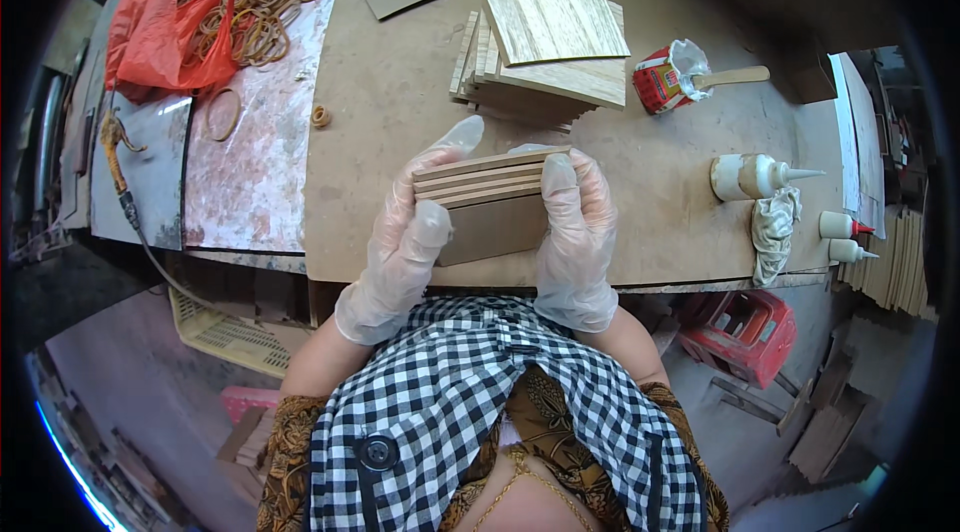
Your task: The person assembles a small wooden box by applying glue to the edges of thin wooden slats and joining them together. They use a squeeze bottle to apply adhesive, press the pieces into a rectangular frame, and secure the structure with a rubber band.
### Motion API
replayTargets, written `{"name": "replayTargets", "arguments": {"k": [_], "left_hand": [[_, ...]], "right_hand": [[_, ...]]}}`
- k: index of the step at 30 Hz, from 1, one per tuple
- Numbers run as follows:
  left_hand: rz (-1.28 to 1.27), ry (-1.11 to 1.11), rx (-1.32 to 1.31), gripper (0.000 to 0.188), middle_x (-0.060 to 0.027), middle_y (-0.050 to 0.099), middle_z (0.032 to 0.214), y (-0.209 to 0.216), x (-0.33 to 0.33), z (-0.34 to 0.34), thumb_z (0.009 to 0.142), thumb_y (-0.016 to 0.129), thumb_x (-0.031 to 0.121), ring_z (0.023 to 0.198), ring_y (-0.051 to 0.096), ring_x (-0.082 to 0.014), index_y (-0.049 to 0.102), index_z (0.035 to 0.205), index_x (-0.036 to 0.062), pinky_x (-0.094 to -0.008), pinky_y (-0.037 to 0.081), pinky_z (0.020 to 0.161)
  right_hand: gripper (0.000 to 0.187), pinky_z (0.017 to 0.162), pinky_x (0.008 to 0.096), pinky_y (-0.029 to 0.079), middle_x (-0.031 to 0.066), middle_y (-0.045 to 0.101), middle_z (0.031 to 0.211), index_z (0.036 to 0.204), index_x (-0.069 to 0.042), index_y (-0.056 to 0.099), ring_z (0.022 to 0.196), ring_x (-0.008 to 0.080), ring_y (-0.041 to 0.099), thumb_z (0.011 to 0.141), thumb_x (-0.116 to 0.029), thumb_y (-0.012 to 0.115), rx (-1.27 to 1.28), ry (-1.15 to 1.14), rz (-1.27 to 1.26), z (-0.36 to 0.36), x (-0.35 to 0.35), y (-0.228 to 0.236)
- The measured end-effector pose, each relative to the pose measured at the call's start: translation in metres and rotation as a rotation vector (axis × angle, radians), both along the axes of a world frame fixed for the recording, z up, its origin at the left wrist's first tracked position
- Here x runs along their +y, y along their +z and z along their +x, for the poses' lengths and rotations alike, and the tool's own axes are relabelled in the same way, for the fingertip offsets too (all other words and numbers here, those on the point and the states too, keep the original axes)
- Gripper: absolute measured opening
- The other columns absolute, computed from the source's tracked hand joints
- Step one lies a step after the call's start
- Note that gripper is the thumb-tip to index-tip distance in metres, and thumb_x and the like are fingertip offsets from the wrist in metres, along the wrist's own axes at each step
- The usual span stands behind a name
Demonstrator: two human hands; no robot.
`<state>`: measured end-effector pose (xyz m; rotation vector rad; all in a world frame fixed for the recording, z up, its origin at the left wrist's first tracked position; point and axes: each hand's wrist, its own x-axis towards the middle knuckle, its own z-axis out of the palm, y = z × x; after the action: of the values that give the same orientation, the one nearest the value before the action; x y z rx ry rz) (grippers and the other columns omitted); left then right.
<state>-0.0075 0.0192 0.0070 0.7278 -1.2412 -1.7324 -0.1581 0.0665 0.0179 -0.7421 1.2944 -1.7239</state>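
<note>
Through the head view I have both gloved hands closed around a small stack of wooden boards (490, 177), one hand at each end, just above the near edge of the bench (380, 132). The left hand (395, 242) grips its left end, with one finger reaching past the far side; the right hand (580, 252) clasps the other end, thumb pressed on the edges facing me. I see several pale edges layered above a darker brown face, but I cannot tell whether the underside touches the bench. Right behind it I have a larger, uneven pile of panels (545, 12), the top one pale and streaked. To the right of that pile sits an open red tub (655, 84) with whitish smears, a wooden handle (735, 78) sticking out. Farther right I make out a squeeze bottle (740, 178) lying on its side, a crumpled cloth (773, 237) just beside it, and two smaller white bottles (835, 225) near the bench's right end. At far left, a red plastic bag (150, 42) spills a heap of rubber bands (255, 22). Below bench level, I see a yellow basket (225, 332) on the left and a red stool (740, 337) on the right.
</note>
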Motion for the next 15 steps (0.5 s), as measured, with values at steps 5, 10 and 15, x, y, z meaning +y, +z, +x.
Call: {"name": "replayTargets", "arguments": {"k": [5, 10, 15], "left_hand": [[0.17, -0.066, -0.097, 0.046, -0.0062, 0.053, 0.129, 0.01, 0.001, -0.003, 0.099, 0.049, 0.033, 0.106, 0.049, -0.0072, 0.047, 0.134, 0.0029, -0.024, 0.04, 0.091], [0.345, -0.011, -0.045, 0.047, -0.0105, 0.059, 0.121, 0.007, 0.004, -0.004, 0.102, 0.041, 0.036, 0.107, 0.056, -0.0133, 0.05, 0.13, -0.001, -0.0284, 0.044, 0.093], [0.342, 0.046, -0.031, 0.056, -0.015, 0.06, 0.12, 0.012, 0.001, -0.014, 0.101, 0.036, 0.044, 0.107, 0.06, -0.0211, 0.05, 0.127, -0.0036, -0.0338, 0.047, 0.095]], "right_hand": [[0.023, 0.085, 0.025, 0.046, 0.0033, 0.065, 0.102, 0.109, -0.002, 0.06, 0.092, 0.0083, 0.057, 0.098, -0.022, 0.055, -0.012, -0.016, -0.016, 0.002, -0.002, -0.004], [0.023, 0.083, 0.0243, 0.046, 0.0027, 0.065, 0.101, 0.11, -0.003, 0.059, 0.091, 0.0077, 0.056, 0.098, -0.022, 0.055, -0.02, -0.033, -0.041, 0.004, -0.003, -0.005], [0.024, 0.09, 0.0269, 0.045, 0.0032, 0.063, 0.107, 0.114, -0.004, 0.058, 0.096, 0.0093, 0.057, 0.099, -0.021, 0.053, 0.012, -0.01, -0.01, 0.001, -0.003, -0.008]]}}
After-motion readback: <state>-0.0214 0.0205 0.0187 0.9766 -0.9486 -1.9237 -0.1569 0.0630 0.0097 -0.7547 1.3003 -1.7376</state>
